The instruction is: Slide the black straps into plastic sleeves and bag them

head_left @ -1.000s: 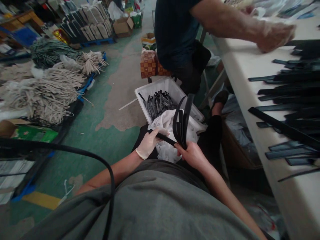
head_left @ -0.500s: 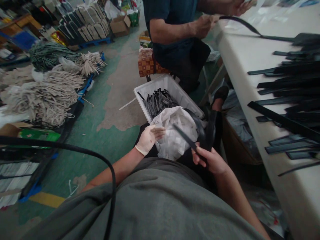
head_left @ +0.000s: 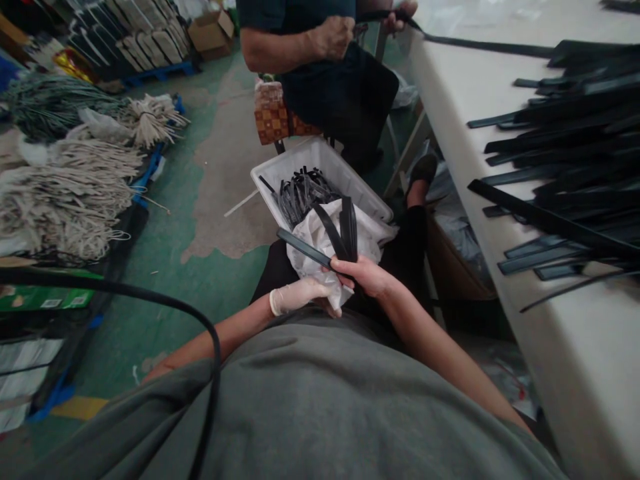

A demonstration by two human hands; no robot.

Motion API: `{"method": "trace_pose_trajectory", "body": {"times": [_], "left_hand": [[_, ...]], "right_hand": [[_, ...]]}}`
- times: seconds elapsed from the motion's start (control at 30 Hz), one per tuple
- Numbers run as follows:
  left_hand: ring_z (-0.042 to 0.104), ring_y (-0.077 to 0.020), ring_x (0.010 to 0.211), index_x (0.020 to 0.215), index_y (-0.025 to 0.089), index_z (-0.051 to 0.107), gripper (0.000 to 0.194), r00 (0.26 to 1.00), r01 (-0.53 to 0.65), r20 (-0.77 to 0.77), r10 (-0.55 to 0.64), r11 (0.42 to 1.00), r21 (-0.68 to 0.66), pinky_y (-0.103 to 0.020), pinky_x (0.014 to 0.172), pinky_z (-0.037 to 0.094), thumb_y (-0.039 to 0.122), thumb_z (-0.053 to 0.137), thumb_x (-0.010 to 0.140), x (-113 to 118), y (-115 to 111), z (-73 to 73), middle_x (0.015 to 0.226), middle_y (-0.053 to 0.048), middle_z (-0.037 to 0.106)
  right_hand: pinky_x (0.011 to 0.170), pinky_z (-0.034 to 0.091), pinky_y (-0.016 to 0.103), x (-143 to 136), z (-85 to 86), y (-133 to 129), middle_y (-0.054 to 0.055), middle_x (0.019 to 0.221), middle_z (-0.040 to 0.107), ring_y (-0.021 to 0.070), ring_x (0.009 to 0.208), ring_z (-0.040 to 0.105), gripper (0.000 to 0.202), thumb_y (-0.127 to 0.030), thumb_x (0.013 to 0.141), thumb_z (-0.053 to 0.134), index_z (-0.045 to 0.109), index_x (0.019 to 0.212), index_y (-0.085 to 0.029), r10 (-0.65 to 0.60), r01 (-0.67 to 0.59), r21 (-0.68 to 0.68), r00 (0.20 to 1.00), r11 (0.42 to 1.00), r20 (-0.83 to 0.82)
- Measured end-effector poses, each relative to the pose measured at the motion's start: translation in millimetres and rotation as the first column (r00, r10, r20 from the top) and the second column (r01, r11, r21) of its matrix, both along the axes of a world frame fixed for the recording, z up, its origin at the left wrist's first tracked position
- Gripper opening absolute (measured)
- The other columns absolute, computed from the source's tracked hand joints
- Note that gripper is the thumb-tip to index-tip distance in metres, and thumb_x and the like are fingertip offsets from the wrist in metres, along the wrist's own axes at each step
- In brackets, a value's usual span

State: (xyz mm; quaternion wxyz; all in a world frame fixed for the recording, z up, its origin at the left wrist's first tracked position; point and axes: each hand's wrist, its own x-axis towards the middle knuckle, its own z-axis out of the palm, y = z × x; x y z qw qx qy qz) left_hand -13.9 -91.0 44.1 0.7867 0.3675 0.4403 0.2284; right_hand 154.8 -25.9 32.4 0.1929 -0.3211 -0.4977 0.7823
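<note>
At the frame's centre, the right hand (head_left: pixel 369 275) pinches black straps (head_left: pixel 349 232), likely keeping them bunched; I can't tell whether the left hand (head_left: pixel 301 295) grips the white bag (head_left: pixel 369 230).

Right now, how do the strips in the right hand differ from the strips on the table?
The held strips mostly rise above the right hand; the table strips lie mostly flat on the white table. The held strips form a small bundle, while the table strips make a larger, spread pile. Both are dark and narrow.
</note>
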Motion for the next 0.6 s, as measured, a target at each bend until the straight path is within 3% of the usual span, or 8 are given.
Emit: {"method": "trace_pose_trajectory", "body": {"times": [0.1,0.2,0.3,0.43,0.5,0.6], "left_hand": [[0.067,-0.0222,0.078,0.096,0.016,0.076,0.029,0.981,-0.174,-0.080,0.178,0.983,0.059,-0.032,0.077,0.051,0.038,0.069,0.079,2,0,0.8,0.086,-0.009,0.074],[0.066,-0.0218,0.079,0.087,0.014,0.078,0.023,0.940,-0.314,-0.109,0.322,0.946,0.083,-0.032,0.080,0.049,0.033,0.074,0.075,4,2,2.8,0.083,-0.008,0.074],[0.065,-0.0210,0.074,0.078,0.013,0.078,0.018,0.926,-0.356,-0.113,0.360,0.933,0.057,-0.032,0.079,0.049,0.030,0.077,0.071,6,4,2.1,0.073,-0.007,0.073],[0.067,-0.0206,0.076,0.077,0.010,0.076,0.024,0.903,-0.420,-0.085,0.420,0.907,0.020,-0.032,0.084,0.049,0.032,0.082,0.067,7,5,-9.4,0.076,-0.010,0.073],[0.068,-0.0193,0.072,0.076,0.010,0.074,0.028,0.856,-0.515,-0.069,0.513,0.856,-0.026,-0.033,0.084,0.050,0.034,0.084,0.064,5,8,-17.8,0.075,-0.009,0.073],[0.068,-0.0175,0.067,0.074,0.012,0.068,0.032,0.731,-0.680,-0.033,0.681,0.725,-0.108,-0.034,0.080,0.053,0.036,0.086,0.062,-3,16,-26.6,0.070,-0.005,0.070]], "right_hand": [[0.046,0.032,0.023,-2,10.0,4,-0.008,0.040,0.041,0.0071,0.039,0.034,0.040,-0.053,0.076,0.065,0.068,0.078,-0.014,-0.097,0.084,0.139,0.991,0.987,0.091],[0.044,0.033,0.023,-6,15.0,7,-0.007,0.041,0.044,0.0076,0.039,0.038,0.033,-0.048,0.076,0.065,0.065,0.075,-0.015,-0.211,0.183,0.201,0.969,0.962,0.128],[0.041,0.032,0.022,-12,15.1,8,-0.006,0.041,0.046,0.0077,0.038,0.039,0.028,-0.044,0.075,0.065,0.065,0.073,-0.016,-0.247,0.208,0.227,0.955,0.951,0.162],[0.040,0.035,0.022,-17,16.2,9,-0.006,0.041,0.047,0.0085,0.038,0.041,0.029,-0.044,0.074,0.066,0.066,0.075,-0.015,-0.283,0.240,0.225,0.942,0.944,0.180],[0.044,0.041,0.024,-14,19.6,9,-0.006,0.040,0.045,0.0091,0.039,0.043,0.031,-0.046,0.074,0.065,0.066,0.076,-0.015,-0.344,0.301,0.232,0.922,0.925,0.176],[0.051,0.048,0.026,1,26.4,4,-0.006,0.040,0.044,0.0089,0.039,0.042,0.035,-0.049,0.079,0.061,0.066,0.074,-0.015,-0.440,0.381,0.285,0.878,0.880,0.186]]}}
